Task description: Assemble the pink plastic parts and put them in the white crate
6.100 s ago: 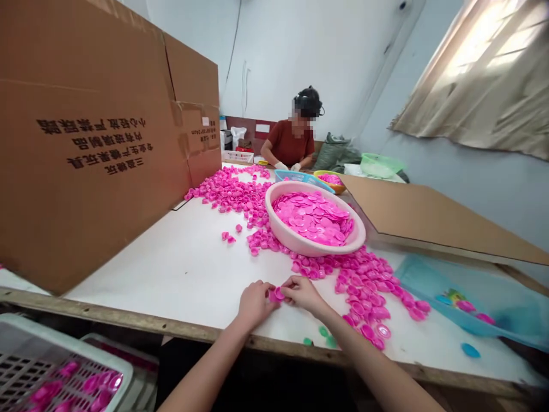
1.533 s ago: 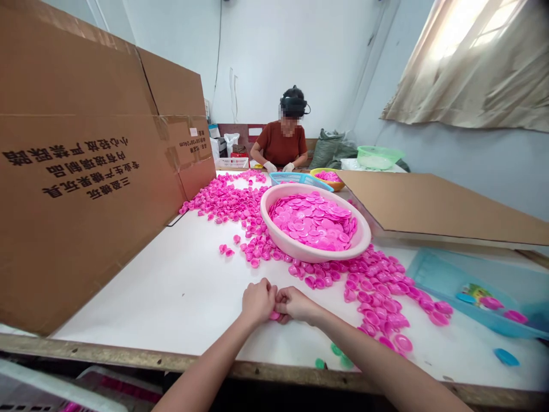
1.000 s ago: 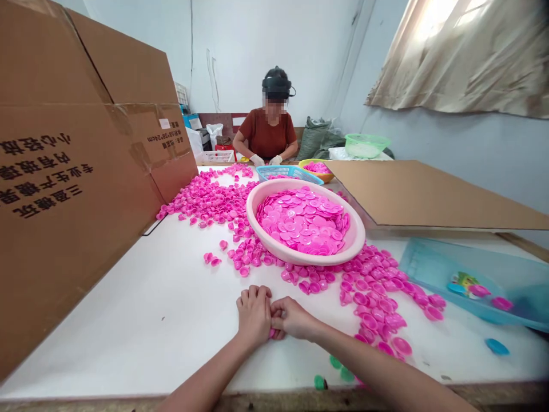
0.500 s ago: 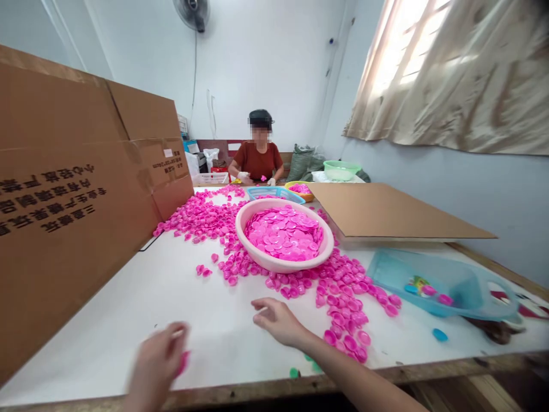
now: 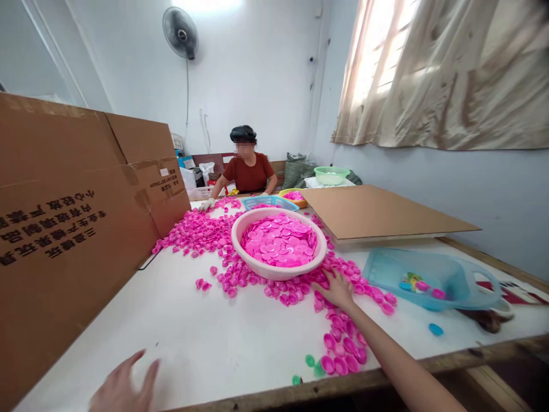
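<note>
My right hand (image 5: 337, 289) reaches into the loose pink plastic cups (image 5: 343, 343) just right of the basin, its fingers spread and touching several of them. At the lower left, my left hand (image 5: 124, 386) is over the white tabletop (image 5: 193, 337) near the front edge, thumb and fingers apart, with nothing in it. A pale pink basin (image 5: 278, 272) full of flat pink discs (image 5: 278, 237) stands in the middle, with pink cups around its base. A few green pieces (image 5: 309, 360) lie by the front edge.
A large cardboard box (image 5: 86, 200) walls off the left side. On the right are a cardboard sheet (image 5: 381, 212), a clear blue scoop (image 5: 429, 280) holding a few pieces, and a blue disc (image 5: 436, 329). Across the table a co-worker (image 5: 246, 171) sits behind a blue basket (image 5: 270, 201).
My right hand has moved forward and right into the pink cups. My left hand has opened, and the pink piece by it no longer shows. The co-worker's arm now stretches toward the pile.
</note>
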Demonstrator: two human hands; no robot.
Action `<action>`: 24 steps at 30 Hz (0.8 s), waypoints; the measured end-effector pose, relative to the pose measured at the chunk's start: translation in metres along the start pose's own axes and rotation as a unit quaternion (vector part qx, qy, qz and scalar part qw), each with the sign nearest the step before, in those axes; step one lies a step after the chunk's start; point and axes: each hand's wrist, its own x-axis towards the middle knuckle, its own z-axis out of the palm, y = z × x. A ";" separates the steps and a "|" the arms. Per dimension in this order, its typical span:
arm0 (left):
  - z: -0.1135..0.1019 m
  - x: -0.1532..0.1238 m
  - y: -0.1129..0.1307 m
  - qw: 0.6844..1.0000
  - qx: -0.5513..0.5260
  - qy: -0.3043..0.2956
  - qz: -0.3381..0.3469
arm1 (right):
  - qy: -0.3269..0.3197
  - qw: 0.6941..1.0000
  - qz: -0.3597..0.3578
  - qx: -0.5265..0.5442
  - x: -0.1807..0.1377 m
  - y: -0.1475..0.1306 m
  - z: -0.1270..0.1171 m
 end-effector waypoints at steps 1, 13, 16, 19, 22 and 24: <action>0.005 0.006 0.021 0.997 -0.054 -0.034 0.045 | -0.003 1.000 -0.007 0.007 -0.004 -0.006 -0.001; 0.079 0.069 0.192 0.948 -0.199 -0.182 0.170 | 0.090 0.964 -0.171 0.181 -0.063 -0.065 -0.037; 0.086 0.053 0.185 0.933 -0.220 -0.185 0.216 | 0.153 0.936 -0.214 0.232 -0.039 -0.081 -0.067; 0.082 0.036 0.185 0.922 -0.249 -0.189 0.226 | 0.096 0.959 -0.187 0.191 0.009 -0.098 -0.088; 0.073 0.029 0.188 0.919 -0.277 -0.178 0.218 | -0.068 0.987 -0.115 0.087 0.059 -0.113 -0.086; 0.068 0.030 0.188 0.918 -0.293 -0.169 0.208 | -0.171 0.981 -0.089 0.036 0.083 -0.123 -0.073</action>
